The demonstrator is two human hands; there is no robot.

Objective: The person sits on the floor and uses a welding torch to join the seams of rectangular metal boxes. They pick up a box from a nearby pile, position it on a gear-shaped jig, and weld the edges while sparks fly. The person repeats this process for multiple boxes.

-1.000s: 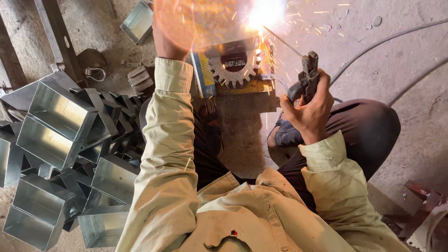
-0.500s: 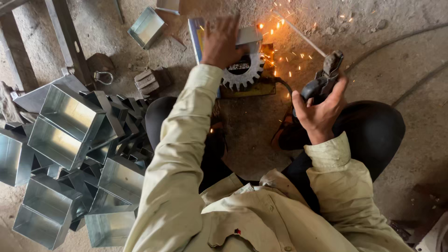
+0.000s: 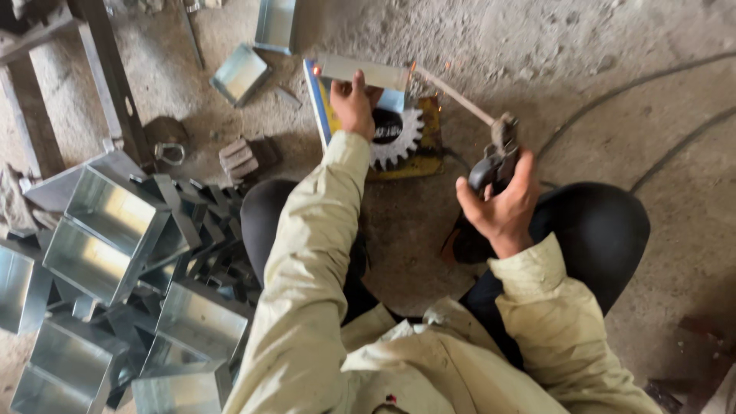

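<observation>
Your left hand point(image 3: 355, 103) is out ahead of you, fingers curled over the near edge of a flat grey metal piece point(image 3: 366, 72) and pressing it down; the piece sits on top of a yellow-and-blue block point(image 3: 330, 115) on the concrete floor point(image 3: 583, 69), with a toothed gear wheel point(image 3: 397, 138) just beside your wrist on that same block. Your right hand point(image 3: 502, 203) is closed tight around the dark handle of an electrode holder point(image 3: 497, 157), thumb up along the side. The welding rod point(image 3: 454, 93) runs from the holder up and left, its tip at the right end of the metal piece, where a few small orange sparks point(image 3: 414, 69) show; a small glowing spot also sits at the piece's left corner. Both sleeves are pale cream, dark trousers at your knees. A thin black cable point(image 3: 667, 77) curves over the floor on the right. To your left, a pile of open rectangular sheet-metal boxes point(image 3: 107, 230), shiny inside, lies heaped together; one more shallow metal tray point(image 3: 239, 73) lies apart near the top, and a dark steel frame point(image 3: 103, 77) stands at upper left.
</observation>
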